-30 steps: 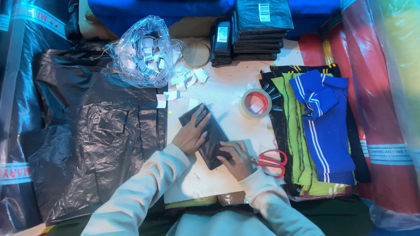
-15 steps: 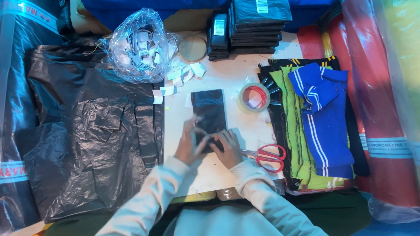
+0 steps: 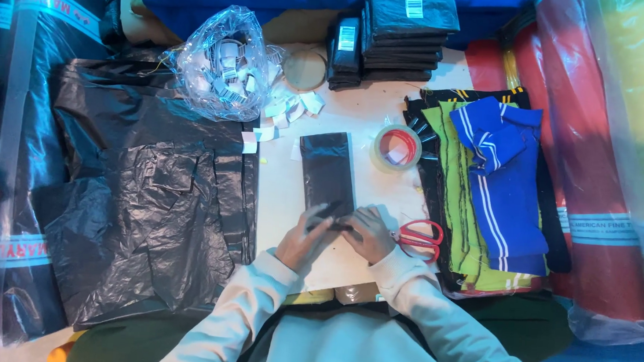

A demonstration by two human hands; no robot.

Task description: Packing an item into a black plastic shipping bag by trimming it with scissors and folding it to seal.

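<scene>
Down on the white surface (image 3: 284, 201), both hands pinch the near end of a flat black packet (image 3: 327, 172) lying lengthwise. Left hand (image 3: 306, 239) and right hand (image 3: 369, 233) meet at its edge, fingers curled. Red scissors (image 3: 416, 237) lie just right; a tape roll (image 3: 396, 147) sits beside the packet's far end.
</scene>
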